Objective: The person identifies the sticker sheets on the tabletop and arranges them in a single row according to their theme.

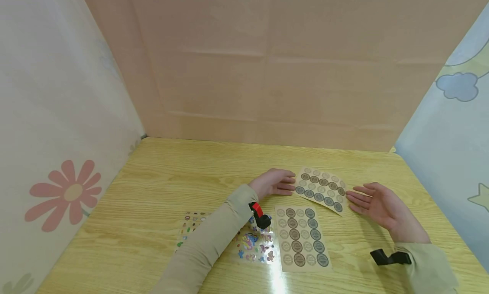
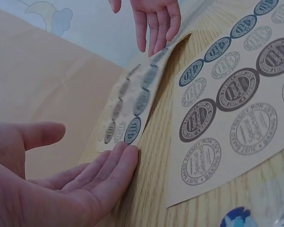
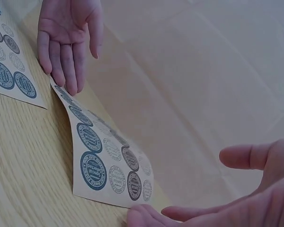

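A sheet of round stamp-like stickers [image 1: 320, 187], with brown and blue-grey circles, lies tilted toward the back right of the table, its surface slightly bowed. At its left edge is my left hand [image 1: 273, 184], fingers extended and fingertips touching or very near the paper. Opposite, my right hand [image 1: 383, 207] has its palm turned inward and its fingertips close to the right edge. In the right wrist view the sheet [image 3: 116, 177] lifts a little off the wood. Neither hand curls round anything. A second sheet of similar stickers [image 1: 303, 238] lies flat in front of it.
Shiny sheets of colourful cartoon stickers [image 1: 263, 247] lie left of the flat sheet, partly under my left forearm. The wooden table [image 1: 126, 226] meets a tan paper backdrop [image 1: 259, 94] behind and patterned walls at both sides. Black straps sit on both wrists.
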